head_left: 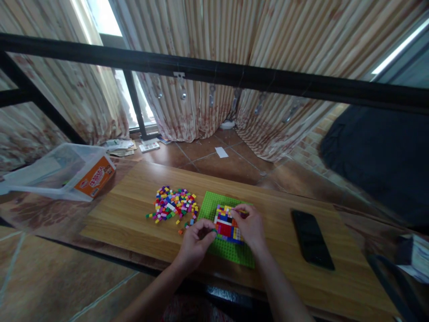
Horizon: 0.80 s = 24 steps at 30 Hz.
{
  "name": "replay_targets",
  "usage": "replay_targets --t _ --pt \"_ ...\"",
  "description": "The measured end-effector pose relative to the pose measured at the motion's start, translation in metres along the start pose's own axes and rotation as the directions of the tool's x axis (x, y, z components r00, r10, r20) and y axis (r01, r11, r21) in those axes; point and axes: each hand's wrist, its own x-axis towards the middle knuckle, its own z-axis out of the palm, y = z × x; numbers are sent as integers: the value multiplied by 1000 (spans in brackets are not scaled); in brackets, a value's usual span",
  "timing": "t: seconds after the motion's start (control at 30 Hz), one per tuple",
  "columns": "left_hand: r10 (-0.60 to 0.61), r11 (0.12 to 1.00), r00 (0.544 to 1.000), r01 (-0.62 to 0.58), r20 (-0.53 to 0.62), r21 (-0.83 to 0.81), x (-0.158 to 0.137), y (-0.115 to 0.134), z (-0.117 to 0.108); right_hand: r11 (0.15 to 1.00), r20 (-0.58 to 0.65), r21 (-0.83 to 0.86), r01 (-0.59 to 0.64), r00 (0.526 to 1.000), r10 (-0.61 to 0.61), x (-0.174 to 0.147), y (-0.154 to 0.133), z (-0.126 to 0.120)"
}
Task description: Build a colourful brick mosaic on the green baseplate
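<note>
A green baseplate lies on the wooden board, with a block of coloured toy bricks built on its middle in red, blue, yellow and white. My left hand is at the baseplate's left edge, thumb and forefinger pinched on a small dark green brick. Over the right part of the built bricks, my right hand has its thumb and fingertips closed together at the upper rows. Whatever they hold is too small to make out. Left of the baseplate spreads a pile of loose bricks in many colours.
A black phone lies on the wooden board at the right. At the left stands a clear plastic bin with an orange label. A dark metal bar crosses behind, before striped curtains.
</note>
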Motion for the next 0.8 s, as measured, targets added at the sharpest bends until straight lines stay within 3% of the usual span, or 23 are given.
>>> replay_targets --t 0.33,0.5,0.7,0.8 --pt "-5 999 1000 5 -10 36 4 -4 2 999 -12 9 44 999 -44 -3 3 7" --pt "103 993 994 -102 -22 57 19 4 0 993 -2 117 -17 1000 17 -5 13 8" --pt "236 916 970 -242 56 321 48 12 5 904 -157 417 -89 973 168 -16 40 9" --pt "302 848 945 -325 122 419 55 13 9 881 -175 466 -84 967 185 -20 46 7"
